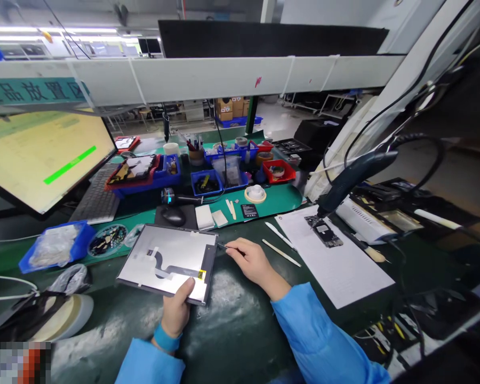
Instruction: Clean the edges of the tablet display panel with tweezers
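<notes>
My left hand (176, 312) grips the near edge of a flat tablet panel (168, 261), thumb on top of its silver back, which carries a black flex cable and a yellow tab. My right hand (253, 262) is closed in a pinch on thin tweezers (222, 246), whose tip touches the panel's right edge. Both sleeves are blue. The panel lies tilted on the dark green bench mat.
A circuit board (325, 231) lies on white paper (336, 256) to the right, under a hanging tool (354, 176). Two white spudgers (280, 244) lie beside my right hand. Blue and red parts bins (206, 182), a mouse (173, 215), a keyboard (98, 197) and a monitor (44, 154) stand behind.
</notes>
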`<action>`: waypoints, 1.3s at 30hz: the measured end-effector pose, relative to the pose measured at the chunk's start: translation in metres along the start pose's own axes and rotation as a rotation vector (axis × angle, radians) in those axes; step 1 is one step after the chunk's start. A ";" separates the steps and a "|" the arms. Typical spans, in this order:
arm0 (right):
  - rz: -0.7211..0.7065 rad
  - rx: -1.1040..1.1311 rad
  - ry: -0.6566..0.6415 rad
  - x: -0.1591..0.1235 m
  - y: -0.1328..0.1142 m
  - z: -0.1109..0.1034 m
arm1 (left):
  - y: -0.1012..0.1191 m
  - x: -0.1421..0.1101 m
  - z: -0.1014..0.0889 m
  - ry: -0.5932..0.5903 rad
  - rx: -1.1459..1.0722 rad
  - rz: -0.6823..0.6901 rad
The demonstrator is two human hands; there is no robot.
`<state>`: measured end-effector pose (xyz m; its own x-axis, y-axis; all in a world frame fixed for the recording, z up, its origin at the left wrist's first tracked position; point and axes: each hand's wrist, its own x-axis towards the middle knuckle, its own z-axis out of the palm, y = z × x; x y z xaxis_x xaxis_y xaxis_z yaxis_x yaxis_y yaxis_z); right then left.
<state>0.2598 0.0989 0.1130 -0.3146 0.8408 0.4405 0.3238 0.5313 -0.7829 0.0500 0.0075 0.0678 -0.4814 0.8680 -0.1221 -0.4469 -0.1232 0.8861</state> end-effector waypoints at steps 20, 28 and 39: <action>0.012 0.008 -0.011 0.000 0.002 0.000 | -0.006 0.003 -0.007 -0.007 0.018 0.004; 0.089 0.064 0.002 -0.002 0.003 0.001 | -0.004 0.003 -0.007 0.001 0.040 0.024; 0.095 0.089 0.000 -0.001 0.002 0.003 | 0.007 0.003 -0.004 0.019 0.185 0.077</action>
<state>0.2580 0.0992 0.1097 -0.2864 0.8869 0.3625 0.2716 0.4380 -0.8570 0.0421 0.0072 0.0716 -0.5235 0.8501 -0.0578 -0.2632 -0.0968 0.9599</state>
